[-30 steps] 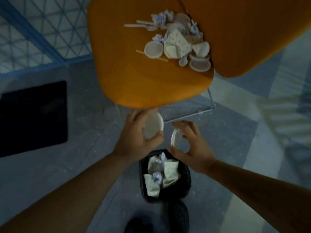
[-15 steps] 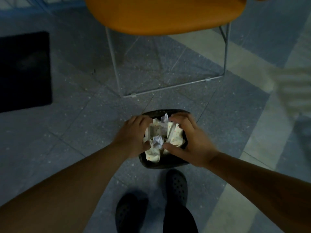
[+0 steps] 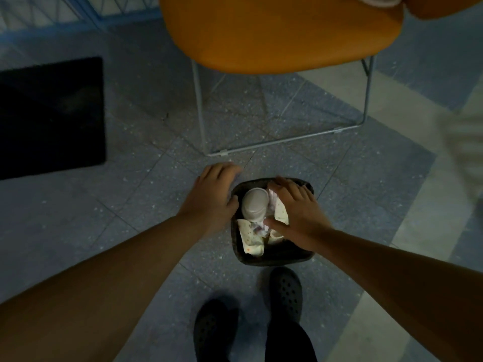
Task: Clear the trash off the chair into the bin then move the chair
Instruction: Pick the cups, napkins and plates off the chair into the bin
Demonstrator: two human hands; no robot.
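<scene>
Both bare arms reach forward and down. The left hand (image 3: pixel 213 197) is flat with loose fingers, palm down. The right hand (image 3: pixel 298 218) is spread wide, thumb pointing left, holding nothing.

We see a dim, bluish view with low contrast and soft grain throughout. The orange chair seat (image 3: pixel 274 32) is the most saturated area, lit evenly without glare. A pale patch of floor (image 3: pixel 454 158) at right is smeared by motion blur. The left hand (image 3: pixel 211 197) and right hand (image 3: pixel 295 218) show blurred fingertips. Dark shoes (image 3: pixel 285 291) and a black mat (image 3: pixel 49 113) lose detail in shadow. Straight lines bow near the edges from wide-angle distortion.
</scene>
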